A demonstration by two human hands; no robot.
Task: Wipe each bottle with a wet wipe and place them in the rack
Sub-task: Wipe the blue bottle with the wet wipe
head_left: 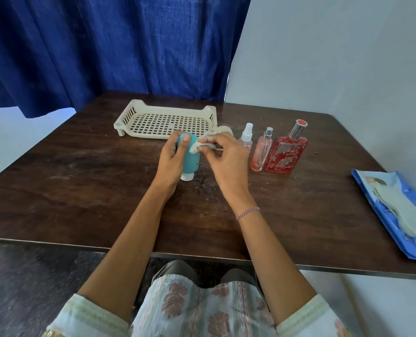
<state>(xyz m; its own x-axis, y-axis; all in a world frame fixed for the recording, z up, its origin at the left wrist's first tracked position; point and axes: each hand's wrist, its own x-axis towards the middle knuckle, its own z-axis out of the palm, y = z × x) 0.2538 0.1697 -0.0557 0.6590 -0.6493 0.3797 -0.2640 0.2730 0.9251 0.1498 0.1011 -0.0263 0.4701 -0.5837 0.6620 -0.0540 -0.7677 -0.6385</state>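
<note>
Teal bottle (190,159), wipe (197,145) against it, rack (143,135) just behind, red bottle (286,154) rightward

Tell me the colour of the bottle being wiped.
Teal bottle with a white cap at the bottom, gripped by the left hand; head view.

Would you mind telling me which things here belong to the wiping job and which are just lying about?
Job: teal bottle, wet wipe, rack, small spray bottle, slim pink bottle, red bottle, wipe pack.
Lying about: pale round item, unidentifiable, behind the right hand; blue curtain.
</note>
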